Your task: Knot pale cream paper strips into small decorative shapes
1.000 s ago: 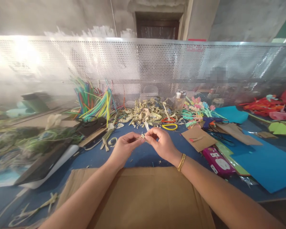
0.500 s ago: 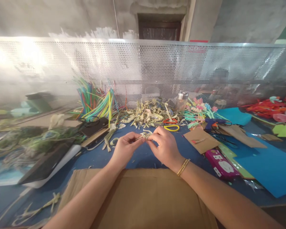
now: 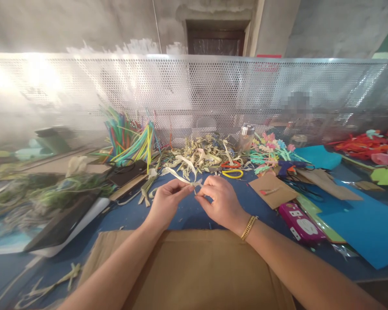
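Between my two hands is a pale, dried leaf strip [image 3: 188,165], with a loop standing up and a tail reaching out to the left. My left hand [image 3: 168,199] pinches it between thumb and forefinger. My right hand [image 3: 220,197], with a gold chain bracelet at its wrist, pinches the strip's other side close by; the exact spot is partly covered by the fingers. Both hands are above the blue tabletop [image 3: 194,215], just beyond a brown cardboard sheet [image 3: 210,271]. A heap of similar dried strips [image 3: 200,150] lies behind them.
Left stand a bundle of colourful straw-like sticks [image 3: 129,137] and tangled green fibre [image 3: 51,185]. To the right are a yellow scissor handle [image 3: 233,174], a kraft paper square [image 3: 271,190], a magenta box [image 3: 300,222], and blue sheets [image 3: 358,219]. A perforated metal screen [image 3: 168,94] runs across the back.
The strip, earlier bunched small at my fingertips, now shows a raised loop and a long tail toward the left. My hands have stayed nearly in place, with a slight gap between them.
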Available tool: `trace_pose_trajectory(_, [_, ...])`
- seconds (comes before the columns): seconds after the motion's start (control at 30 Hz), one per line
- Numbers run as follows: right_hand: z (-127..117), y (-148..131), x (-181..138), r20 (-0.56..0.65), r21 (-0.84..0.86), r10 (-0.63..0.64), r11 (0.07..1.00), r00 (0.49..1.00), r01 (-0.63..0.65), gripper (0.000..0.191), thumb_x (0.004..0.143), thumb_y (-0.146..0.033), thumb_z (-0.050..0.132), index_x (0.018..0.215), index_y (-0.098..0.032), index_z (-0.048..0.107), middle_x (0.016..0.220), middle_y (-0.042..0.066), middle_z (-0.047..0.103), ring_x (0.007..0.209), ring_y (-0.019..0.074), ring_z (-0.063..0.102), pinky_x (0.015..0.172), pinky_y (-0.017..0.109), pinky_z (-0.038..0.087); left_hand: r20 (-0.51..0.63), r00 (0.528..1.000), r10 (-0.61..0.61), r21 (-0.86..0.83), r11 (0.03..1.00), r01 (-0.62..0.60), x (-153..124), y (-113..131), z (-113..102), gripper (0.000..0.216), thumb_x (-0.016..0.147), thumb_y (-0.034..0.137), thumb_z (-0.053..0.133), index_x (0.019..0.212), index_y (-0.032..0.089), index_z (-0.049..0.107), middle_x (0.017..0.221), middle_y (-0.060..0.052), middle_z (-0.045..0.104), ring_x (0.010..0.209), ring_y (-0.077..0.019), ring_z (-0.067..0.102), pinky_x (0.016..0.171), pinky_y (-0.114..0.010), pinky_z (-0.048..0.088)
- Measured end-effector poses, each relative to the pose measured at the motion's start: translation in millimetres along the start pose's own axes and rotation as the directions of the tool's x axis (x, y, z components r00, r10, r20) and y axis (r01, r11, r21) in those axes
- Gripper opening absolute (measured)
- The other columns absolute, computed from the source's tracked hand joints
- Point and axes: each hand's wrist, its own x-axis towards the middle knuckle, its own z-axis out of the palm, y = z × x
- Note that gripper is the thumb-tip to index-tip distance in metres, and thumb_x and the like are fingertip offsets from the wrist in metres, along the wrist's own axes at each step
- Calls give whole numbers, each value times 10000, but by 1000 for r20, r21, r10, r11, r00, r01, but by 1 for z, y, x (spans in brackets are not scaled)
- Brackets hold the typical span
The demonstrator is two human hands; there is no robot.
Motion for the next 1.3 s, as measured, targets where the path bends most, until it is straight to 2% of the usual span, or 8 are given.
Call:
trace_pose_trajectory(0.2, [-8, 3, 3, -134, -30, 31, 999, 990, -35, 168, 903, -248, 530, 1000, -208, 661, 889, 57, 578, 863, 182, 519, 784, 332, 408, 59, 997, -50, 18, 999, 49, 0, 6, -2, 225, 702, 349, 734, 700, 152, 627, 599, 40, 506, 567, -84, 376, 534, -221, 278])
trace_pose_trajectory(0.33, [-7, 4, 3, -85, -107, 31, 993, 996, -40, 138, 896, -256, 548, 893, -223, 682, 864, 48, 577, 839, 184, 500, 767, 336, 392, 121, 992, -20, 50, 999, 14, -1, 5, 0, 216, 712, 340, 723, 690, 155, 615, 611, 33, 511, 593, -96, 404, 554, -224, 299])
trace_pose_trajectory(0.5, [-4, 1, 4, -72, -19, 61, 998, 996, -63, 115, 881, -225, 552, 801, -204, 632, 850, 36, 593, 850, 173, 507, 789, 321, 390, 127, 991, 32, 56, 998, -39, 1, -1, 1, 215, 722, 351, 713, 727, 159, 616, 644, 22, 537, 610, -109, 444, 568, -228, 336])
trace_pose_trajectory(0.67, [-1, 0, 2, -25, 73, 76, 995, 997, -74, 74, 867, -161, 532, 820, -201, 571, 798, -1, 632, 770, 149, 514, 758, 292, 386, 98, 985, 138, 32, 989, -142, 1, -6, 2, 342, 716, 328, 728, 1015, 185, 642, 681, 25, 554, 608, -114, 479, 560, -224, 376])
trace_pose_trajectory(0.73, [1, 1, 1, -1, 93, 107, 990, 994, -107, 66, 868, -160, 525, 835, -201, 564, 767, -6, 626, 736, 145, 514, 719, 279, 385, 106, 983, 148, 21, 988, -151, 1, -7, 2, 377, 719, 320, 729, 1060, 184, 645, 672, 22, 558, 610, -118, 494, 569, -230, 402])
trace_pose_trajectory(0.93, [3, 1, 0, 2, 143, 108, 984, 994, -107, 73, 883, -174, 517, 868, -194, 586, 804, 14, 641, 759, 150, 537, 727, 278, 399, 79, 983, 168, 80, 981, -174, 1, -9, 1, 292, 705, 328, 740, 949, 173, 703, 815, -44, 679, 697, -157, 589, 630, -264, 469])
trace_pose_trajectory(1.17, [1, 1, 2, 33, 156, 100, 982, 994, -104, 52, 871, -216, 567, 830, -193, 590, 765, 3, 632, 736, 145, 526, 701, 273, 390, 29, 973, 231, 237, 944, -231, -1, -6, -2, 268, 718, 340, 722, 933, 180, 732, 810, -55, 710, 653, -162, 609, 587, -258, 472])
trace_pose_trajectory(1.3, [0, -1, 2, 14, 162, 97, 982, 995, -98, 79, 847, -140, 538, 806, -192, 582, 724, -2, 602, 705, 136, 513, 681, 267, 385, 52, 967, 250, 292, 922, -254, -1, -4, -5, 230, 733, 337, 706, 895, 177, 739, 796, -58, 707, 667, -169, 612, 596, -258, 472])
